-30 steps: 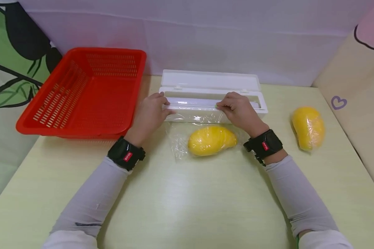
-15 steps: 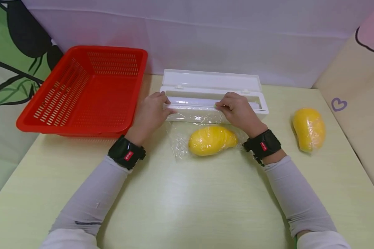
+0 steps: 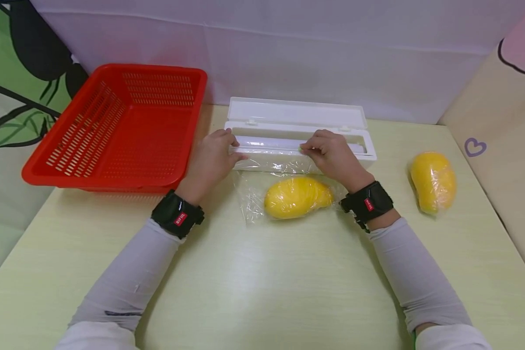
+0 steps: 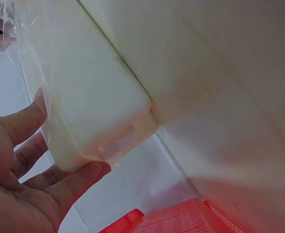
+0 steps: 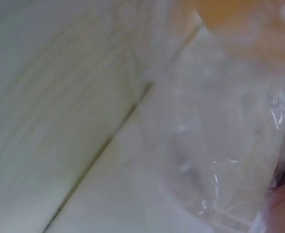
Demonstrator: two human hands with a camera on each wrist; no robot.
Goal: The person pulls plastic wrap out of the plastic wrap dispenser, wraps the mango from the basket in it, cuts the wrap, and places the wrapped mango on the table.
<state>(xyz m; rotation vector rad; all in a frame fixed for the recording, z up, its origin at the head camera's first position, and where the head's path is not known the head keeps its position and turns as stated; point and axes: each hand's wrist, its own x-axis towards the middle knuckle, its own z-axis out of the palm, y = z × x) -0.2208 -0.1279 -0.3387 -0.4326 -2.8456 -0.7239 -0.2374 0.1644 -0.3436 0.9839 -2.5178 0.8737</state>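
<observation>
A white cling film dispenser (image 3: pixel 271 163) stands near the back wall, its lid (image 3: pixel 295 113) tipped back and a film roll (image 3: pixel 267 142) inside. My left hand (image 3: pixel 212 158) grips its left end, thumb and fingers spread round the corner with film under them in the left wrist view. My right hand (image 3: pixel 330 155) pinches a small slide cutter on the front rail, mostly hidden by the fingertips. Clear film (image 3: pixel 250 197) hangs over the dispenser's front and reaches a yellow mango (image 3: pixel 297 197) on the table. In the right wrist view, film (image 5: pixel 205 131) fills much of the picture.
A red plastic basket (image 3: pixel 135 182) with slotted sides stands at the back left, close to my left wrist. A second mango (image 3: pixel 433 182), wrapped in film, lies at the right. The table (image 3: pixel 262 282) meets a draped back wall (image 3: pixel 288 53).
My right hand has crept slightly left along the dispenser's front rail. The left hand keeps its grip on the left end, and the mangoes have stayed put.
</observation>
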